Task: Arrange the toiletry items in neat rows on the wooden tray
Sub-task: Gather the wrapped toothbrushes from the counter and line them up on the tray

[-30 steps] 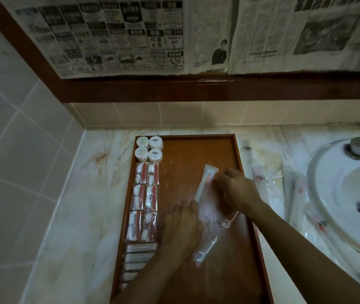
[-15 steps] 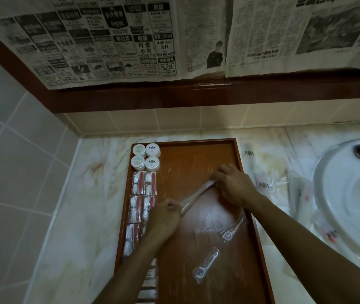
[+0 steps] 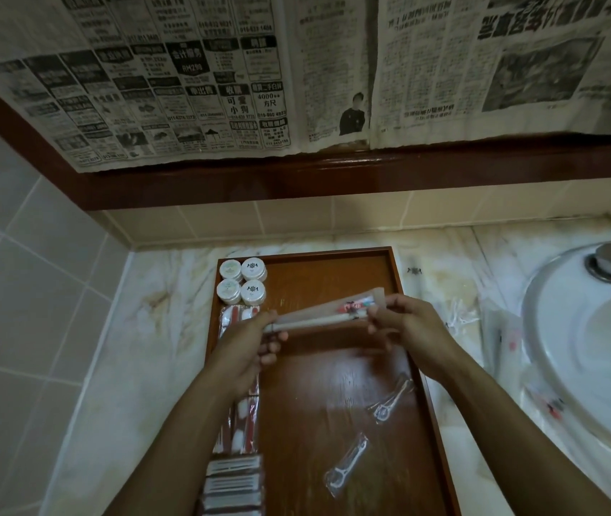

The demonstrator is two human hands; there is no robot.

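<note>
Left hand [image 3: 250, 344] and right hand [image 3: 406, 322] each pinch one end of a toothbrush packet [image 3: 319, 312], held above the wooden tray [image 3: 413, 351]. Risk: the slick wrapper may slip out and knock the jars [image 3: 242, 281] or the packet row [image 3: 239, 422] askew.

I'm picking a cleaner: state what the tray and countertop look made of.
Tray: apparently wood, reddish-brown with visible grain and a glossy, probably varnished, finish that reflects light. Countertop: looks like polished marble or an imitation, cream with brownish veins and stains.

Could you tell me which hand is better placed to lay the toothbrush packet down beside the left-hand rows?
Probably left hand: it holds the packet end nearest the rows; the right hand sits mid-tray.
</note>
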